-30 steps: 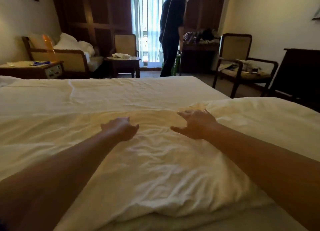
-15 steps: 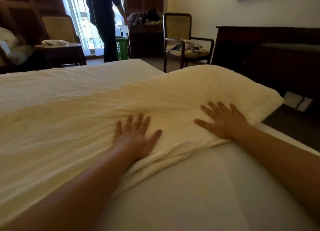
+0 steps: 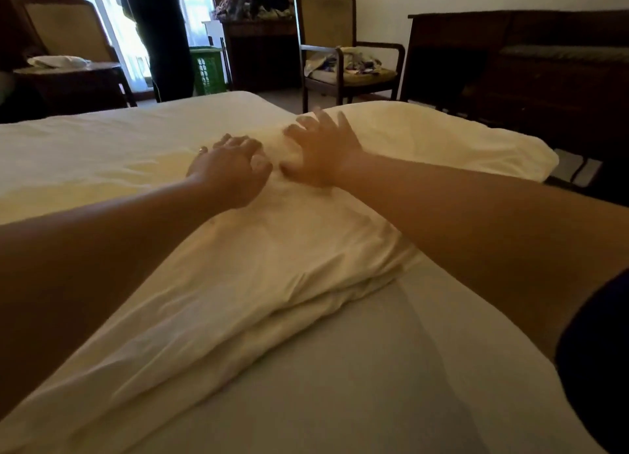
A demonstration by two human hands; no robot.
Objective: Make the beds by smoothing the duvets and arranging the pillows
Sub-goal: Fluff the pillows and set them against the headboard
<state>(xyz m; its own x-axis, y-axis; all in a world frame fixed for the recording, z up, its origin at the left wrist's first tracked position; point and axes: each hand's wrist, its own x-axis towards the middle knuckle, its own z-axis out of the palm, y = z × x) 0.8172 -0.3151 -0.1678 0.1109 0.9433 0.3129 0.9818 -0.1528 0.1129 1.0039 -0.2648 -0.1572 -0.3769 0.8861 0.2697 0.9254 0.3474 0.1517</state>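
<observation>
A cream duvet (image 3: 258, 266) lies folded back in a thick band across the bed, over the white sheet (image 3: 357, 385). Its right end bulges near the bed's right edge. My left hand (image 3: 229, 172) rests on top of the fold, fingers bent down into the cloth; whether it holds a pinch of fabric I cannot tell. My right hand (image 3: 323, 150) is right beside it, fingers spread and blurred, pressing on the duvet. Both arms reach forward over the bed. No pillow is visible.
A wooden armchair (image 3: 343, 55) with clothes on it stands past the bed's far right corner. A dark cabinet (image 3: 527, 65) runs along the right. A person (image 3: 160, 35) stands by the window next to a green basket (image 3: 207, 69). A small table (image 3: 68, 75) is far left.
Both hands have slid forward up the duvet and drawn close together. Half a second ago they lay flat and apart near the fold's front edge.
</observation>
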